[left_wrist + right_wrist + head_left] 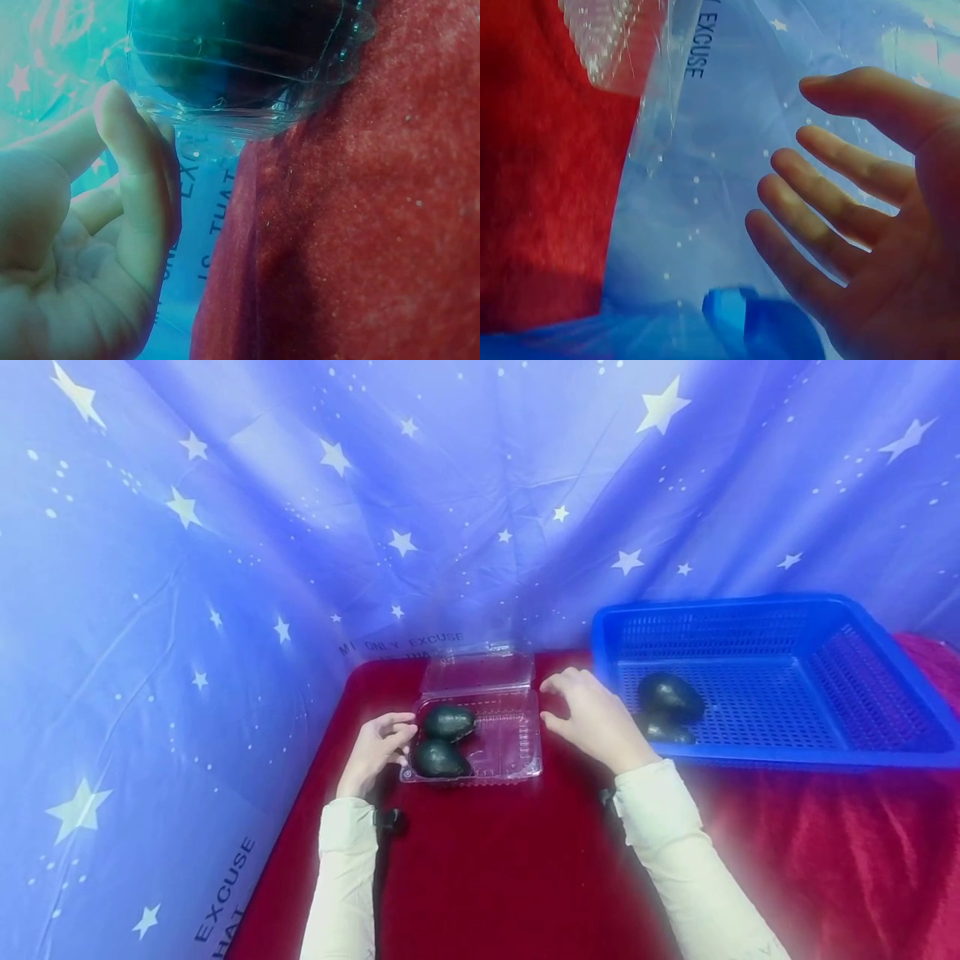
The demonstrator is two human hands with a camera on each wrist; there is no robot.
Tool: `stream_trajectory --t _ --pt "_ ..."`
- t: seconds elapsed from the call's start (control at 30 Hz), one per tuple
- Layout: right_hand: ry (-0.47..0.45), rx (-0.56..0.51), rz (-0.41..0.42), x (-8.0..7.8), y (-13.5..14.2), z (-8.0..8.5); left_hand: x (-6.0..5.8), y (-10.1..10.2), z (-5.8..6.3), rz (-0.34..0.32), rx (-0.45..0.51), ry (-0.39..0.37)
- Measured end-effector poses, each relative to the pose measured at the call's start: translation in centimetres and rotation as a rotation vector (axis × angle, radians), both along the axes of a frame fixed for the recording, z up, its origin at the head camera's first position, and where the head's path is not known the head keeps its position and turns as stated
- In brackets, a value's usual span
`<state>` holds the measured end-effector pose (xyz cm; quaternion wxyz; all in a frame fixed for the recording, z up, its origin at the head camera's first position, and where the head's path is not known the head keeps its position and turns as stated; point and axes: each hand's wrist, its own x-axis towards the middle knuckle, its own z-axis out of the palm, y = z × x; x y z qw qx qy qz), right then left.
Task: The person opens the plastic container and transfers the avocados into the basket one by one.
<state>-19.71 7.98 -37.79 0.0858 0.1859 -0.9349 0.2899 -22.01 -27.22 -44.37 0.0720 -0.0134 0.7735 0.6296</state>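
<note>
A clear plastic clamshell box (510, 735) lies on the red cloth with its lid (480, 672) raised at the back. Two dark green avocados (450, 722) sit in its left half, one behind the other. My left hand (377, 747) is at the box's left side, fingertips right at the rim; the left wrist view shows its fingers (139, 165) loosely bent beside the plastic wall. My right hand (596, 714) hovers just right of the box, fingers apart and relaxed, nothing in them. In the right wrist view its palm (907, 277) is bare.
A blue perforated basket (810, 756) stands at the right, with two more avocados (670, 697) near its left end. Red cloth (510, 877) covers the table. Blue star-patterned fabric (480, 485) hangs close behind and along the left side.
</note>
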Motion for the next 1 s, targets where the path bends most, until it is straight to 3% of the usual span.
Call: stream_trajectory --t 0.3,0.6,1.0 --pt "0.014 0.009 0.049 0.3 -2.7 -0.9 -0.1 -0.1 -0.1 -0.003 -0.006 0.016" --pt "-0.007 -0.023 0.106 0.7 -5.3 -1.9 -0.2 -0.2 -0.1 -0.006 0.014 -0.017" --pt "0.021 0.005 0.166 1.3 -8.1 -2.6 1.0 0.6 2.4 -0.030 0.010 -0.019"
